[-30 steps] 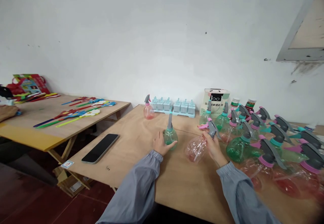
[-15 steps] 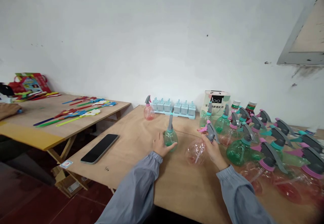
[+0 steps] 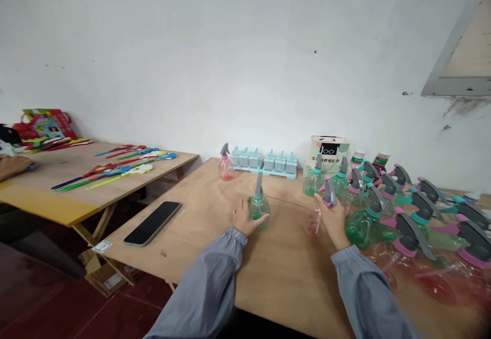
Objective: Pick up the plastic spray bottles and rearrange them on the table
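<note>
Near the middle of the table, my left hand (image 3: 245, 219) is cupped against the left side of a green spray bottle (image 3: 259, 207), its thumb across the lower front. That bottle stands upright with a grey lever and teal collar. My right hand (image 3: 333, 220) is closed around the neck of a clear pink spray bottle (image 3: 315, 222) with a grey and pink spray head. Some of its fingers are hidden behind the bottle. Close by on the right stand several green and pink spray bottles, among them a green one (image 3: 360, 231) beside my right wrist.
A pink spray bottle (image 3: 226, 169) and a light-blue ice-pop mould (image 3: 264, 164) stand at the back. A printed paper bag (image 3: 337, 147) leans near the wall. A phone (image 3: 152, 223) lies on the left. Another table (image 3: 86, 203) holds colourful flower-shaped pieces, with a person's hand (image 3: 13, 167) at its edge.
My right hand has moved right and slightly away from me with the pink spray bottle, nearer the grouped bottles. My left hand stays at the green bottle.
</note>
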The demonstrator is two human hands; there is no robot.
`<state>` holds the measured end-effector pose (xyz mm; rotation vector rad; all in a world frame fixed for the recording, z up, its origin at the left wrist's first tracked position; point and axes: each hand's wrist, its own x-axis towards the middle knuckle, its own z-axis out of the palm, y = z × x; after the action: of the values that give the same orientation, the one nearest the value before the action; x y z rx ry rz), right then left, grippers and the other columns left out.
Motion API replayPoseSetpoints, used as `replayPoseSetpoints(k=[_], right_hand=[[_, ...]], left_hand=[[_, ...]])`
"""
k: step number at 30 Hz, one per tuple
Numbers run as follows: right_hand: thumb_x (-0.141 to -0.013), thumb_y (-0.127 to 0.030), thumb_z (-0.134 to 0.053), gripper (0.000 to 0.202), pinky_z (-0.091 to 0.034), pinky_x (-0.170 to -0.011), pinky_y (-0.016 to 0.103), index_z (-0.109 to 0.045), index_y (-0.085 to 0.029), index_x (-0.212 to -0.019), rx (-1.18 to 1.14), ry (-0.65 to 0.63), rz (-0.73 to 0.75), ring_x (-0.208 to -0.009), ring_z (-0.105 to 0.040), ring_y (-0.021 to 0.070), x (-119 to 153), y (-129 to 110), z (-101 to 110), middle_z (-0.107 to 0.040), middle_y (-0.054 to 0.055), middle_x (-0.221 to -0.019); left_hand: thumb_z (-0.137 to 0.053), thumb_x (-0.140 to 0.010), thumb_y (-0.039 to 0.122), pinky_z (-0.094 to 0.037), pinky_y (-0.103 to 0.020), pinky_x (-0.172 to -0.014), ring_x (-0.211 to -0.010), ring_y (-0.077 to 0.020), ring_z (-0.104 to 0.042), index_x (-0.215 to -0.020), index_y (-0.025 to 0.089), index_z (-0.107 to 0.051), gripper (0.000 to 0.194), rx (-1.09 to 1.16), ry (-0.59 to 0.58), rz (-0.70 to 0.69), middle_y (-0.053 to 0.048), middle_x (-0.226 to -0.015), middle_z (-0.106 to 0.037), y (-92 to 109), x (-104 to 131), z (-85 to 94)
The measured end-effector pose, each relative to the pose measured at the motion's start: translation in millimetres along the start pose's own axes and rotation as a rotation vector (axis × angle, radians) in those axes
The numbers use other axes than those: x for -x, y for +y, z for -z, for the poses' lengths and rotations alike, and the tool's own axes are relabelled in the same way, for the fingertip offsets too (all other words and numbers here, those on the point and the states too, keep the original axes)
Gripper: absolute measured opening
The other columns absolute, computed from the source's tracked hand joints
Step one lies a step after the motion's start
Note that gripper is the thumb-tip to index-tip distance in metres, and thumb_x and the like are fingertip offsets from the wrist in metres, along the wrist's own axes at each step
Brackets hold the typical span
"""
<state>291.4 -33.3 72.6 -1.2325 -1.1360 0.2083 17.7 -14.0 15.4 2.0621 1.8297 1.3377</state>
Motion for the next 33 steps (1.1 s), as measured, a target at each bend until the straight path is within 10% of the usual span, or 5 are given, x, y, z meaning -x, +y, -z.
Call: replayPoseSetpoints(k=[7,16,21,33], right_hand=[[-0.076,-0.048,-0.071,0.073,-0.048,-0.097,0.046,-0.040,-0.020,-0.135,-0.139,0.043,0.155,-0.111,-0.059,0.0251,-0.4,29.1,-11.9,-0.056,0.014,-0.126],[-0.078,-0.049,-0.069,0.068,-0.041,-0.103,0.056,-0.041,-0.017,-0.131,0.263,0.137,0.470,-0.122,-0.049,0.0311,28.2,60.6,6.6,-0.050,0.016,-0.124],[-0.084,-0.057,-0.058,0.057,-0.043,-0.101,0.053,-0.049,-0.016,-0.123,0.247,0.010,0.315,-0.113,-0.055,0.0304,36.8,61.6,3.8,-0.057,0.016,-0.117],[-0.073,-0.064,-0.065,0.082,-0.035,-0.107,0.055,-0.034,-0.013,-0.129,0.068,0.190,0.045,-0.130,-0.043,0.0362,17.6,76.0,-33.5,-0.044,0.025,-0.135]], left_hand=[[-0.075,-0.067,0.055,-0.047,-0.042,-0.092,-0.117,-0.0291,-0.059,-0.125,0.022,-0.046,0.073,0.001,-0.025,0.018,-0.010,-0.122,-0.061,-2.0,-0.9,1.2],[-0.073,-0.068,0.057,-0.047,-0.042,-0.090,-0.116,-0.0293,-0.059,-0.126,0.022,-0.045,0.073,-0.015,-0.056,0.024,-0.011,-0.122,-0.061,-3.4,-1.4,-0.4],[-0.074,-0.068,0.056,-0.047,-0.041,-0.090,-0.115,-0.0291,-0.060,-0.127,0.022,-0.045,0.074,-0.026,-0.062,0.039,-0.010,-0.121,-0.061,-2.3,-1.4,0.4],[-0.075,-0.068,0.052,-0.046,-0.042,-0.092,-0.115,-0.0298,-0.060,-0.123,0.022,-0.046,0.069,-0.027,-0.056,0.042,-0.011,-0.123,-0.061,8.0,0.0,6.7]])
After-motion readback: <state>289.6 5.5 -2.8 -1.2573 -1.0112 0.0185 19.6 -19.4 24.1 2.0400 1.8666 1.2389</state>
